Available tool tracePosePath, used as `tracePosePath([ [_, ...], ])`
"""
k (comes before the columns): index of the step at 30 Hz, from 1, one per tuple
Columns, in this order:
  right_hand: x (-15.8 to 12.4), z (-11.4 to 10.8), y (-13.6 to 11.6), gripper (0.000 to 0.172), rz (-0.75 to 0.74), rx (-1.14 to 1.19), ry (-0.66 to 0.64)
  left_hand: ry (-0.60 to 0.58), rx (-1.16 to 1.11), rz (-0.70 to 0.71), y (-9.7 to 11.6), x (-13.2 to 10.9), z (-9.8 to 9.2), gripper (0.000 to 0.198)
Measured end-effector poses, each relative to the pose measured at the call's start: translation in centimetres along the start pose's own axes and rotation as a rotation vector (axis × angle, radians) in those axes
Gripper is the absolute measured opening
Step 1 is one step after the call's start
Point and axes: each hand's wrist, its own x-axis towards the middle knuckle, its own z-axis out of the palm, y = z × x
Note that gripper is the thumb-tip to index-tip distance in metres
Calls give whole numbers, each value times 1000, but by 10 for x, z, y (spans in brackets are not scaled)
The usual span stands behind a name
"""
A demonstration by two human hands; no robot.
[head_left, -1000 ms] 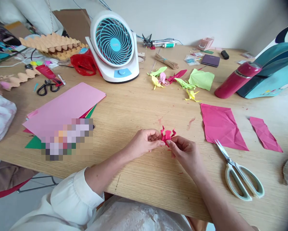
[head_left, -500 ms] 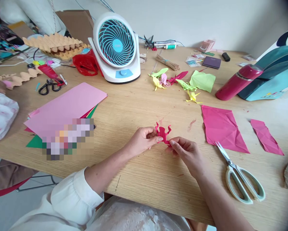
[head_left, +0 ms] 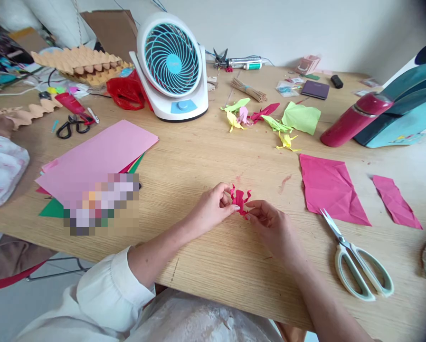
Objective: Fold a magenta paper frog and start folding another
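A small red origami figure [head_left: 239, 199] with thin bent legs, somewhat like a frog, is held just above the wooden table. My left hand [head_left: 214, 209] pinches its left side and body between thumb and fingers. At its lower right leg, my right hand [head_left: 269, 222] has thumb and index finger closed around the tip. To the right lie a creased red paper square [head_left: 330, 187] and a narrower red paper strip [head_left: 396, 199]. Scissors with pale green handles [head_left: 355, 256] rest partly open, tips at the square's lower edge.
Paper sheets [head_left: 106, 156] are stacked at left. Behind stand a white and blue fan [head_left: 173, 61], folded paper figures [head_left: 248, 116], a green paper [head_left: 301, 118] and a red flask [head_left: 357, 118]. A co-worker's sleeve [head_left: 2, 171] shows at far left.
The red figure has tilted a little in my fingers. My right hand has shifted slightly at its lower right leg; my left hand stays on the body.
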Motion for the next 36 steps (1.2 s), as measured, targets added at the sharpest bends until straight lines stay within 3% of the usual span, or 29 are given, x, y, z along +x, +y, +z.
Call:
tracePosePath([
  [4,0,2,2,15,-119,-220,27,27,93,27,1,-4,3,42],
  [12,4,8,10,17,-344,-439,75,22,270,110,7,-8,4,31],
  [18,5,9,12,20,-351,-491,98,47,282,81,4,-6,0,30],
  [23,5,7,10,21,-336,-502,104,6,324,153,1,-7,-11,20],
  [36,3,3,6,17,-302,-435,117,-37,333,130,2,-6,-19,14],
])
